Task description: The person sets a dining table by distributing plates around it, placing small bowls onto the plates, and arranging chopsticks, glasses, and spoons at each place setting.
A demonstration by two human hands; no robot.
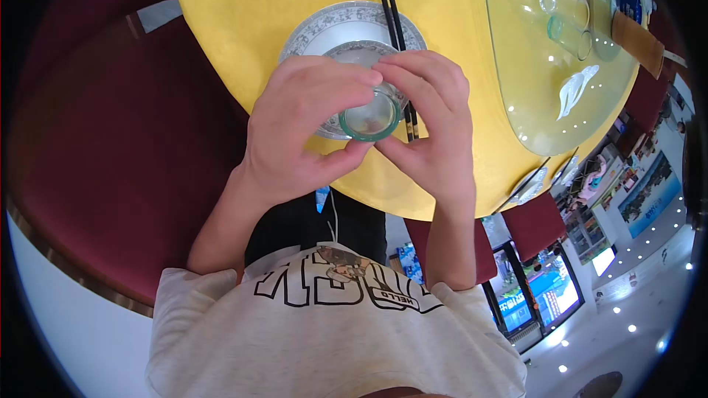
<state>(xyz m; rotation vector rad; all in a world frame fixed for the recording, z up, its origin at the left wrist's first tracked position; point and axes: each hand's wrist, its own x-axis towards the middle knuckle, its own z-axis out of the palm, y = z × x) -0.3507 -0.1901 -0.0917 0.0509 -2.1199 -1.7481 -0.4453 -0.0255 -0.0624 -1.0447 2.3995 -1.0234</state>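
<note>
Between my two hands is a clear drinking glass (370, 116), its round greenish rim facing up toward me. My left hand (306, 114) curls around the glass from the left, thumb at the near side of the rim. From the right, my right hand (431, 110) closes on the same glass, and the fingertips of both hands meet at its far side. Below the glass lies a patterned white plate (313, 29) with a smaller dish (358, 50) on it, partly hidden by my hands. A pair of black chopsticks (391, 11) crosses the plate's right side.
The yellow tablecloth (243, 22) covers the round table. A glass turntable (531, 103) to the right carries glasses (568, 33) and a white leaf-shaped item (577, 91). Another place setting (529, 186) sits at the lower right edge. A dark red chair (125, 147) stands at the left.
</note>
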